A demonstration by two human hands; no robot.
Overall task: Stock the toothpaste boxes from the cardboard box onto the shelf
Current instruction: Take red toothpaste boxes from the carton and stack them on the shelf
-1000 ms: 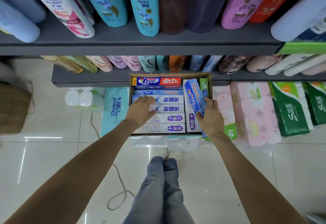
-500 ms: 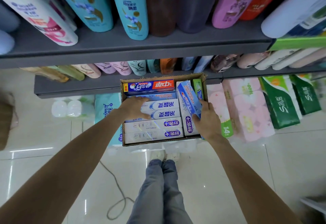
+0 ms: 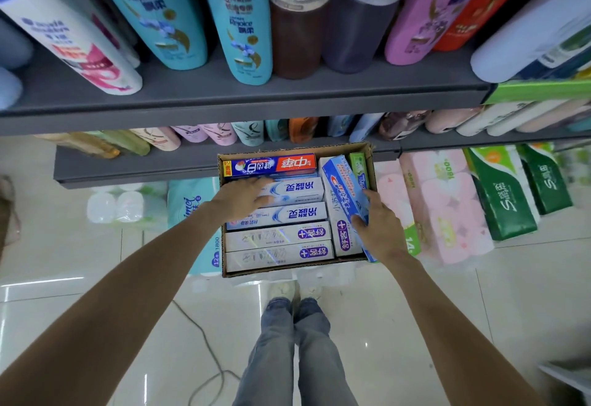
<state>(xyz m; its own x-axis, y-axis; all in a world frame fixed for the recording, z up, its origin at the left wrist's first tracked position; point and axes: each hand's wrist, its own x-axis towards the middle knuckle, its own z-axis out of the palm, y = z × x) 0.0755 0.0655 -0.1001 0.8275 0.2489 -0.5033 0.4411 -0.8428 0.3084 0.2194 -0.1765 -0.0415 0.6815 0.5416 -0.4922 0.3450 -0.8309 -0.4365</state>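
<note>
An open cardboard box (image 3: pixel 371 150) full of several toothpaste boxes sits below me on packs of tissue rolls. My left hand (image 3: pixel 243 198) lies over the left end of a white-and-blue toothpaste box (image 3: pixel 297 190), fingers spread across it. My right hand (image 3: pixel 379 226) grips a light blue toothpaste box (image 3: pixel 340 186) that stands tilted at the box's right side, thumb on its left face and fingers on its right. Beside it stands a green box (image 3: pixel 358 164). A red-and-blue box (image 3: pixel 271 165) lies along the far side.
A grey shelf (image 3: pixel 243 95) above carries shampoo bottles. A lower grey shelf (image 3: pixel 134 166) holds more bottles. Pink tissue packs (image 3: pixel 444 201) and green packs (image 3: pixel 499 194) stand to the right, a teal pack (image 3: pixel 188 204) to the left. A cable (image 3: pixel 204 341) trails across the tiled floor by my legs.
My left hand slid up from the lower white boxes to the white-and-blue one. My right hand closed on the light blue box. The view shifted nearer to the carton.
</note>
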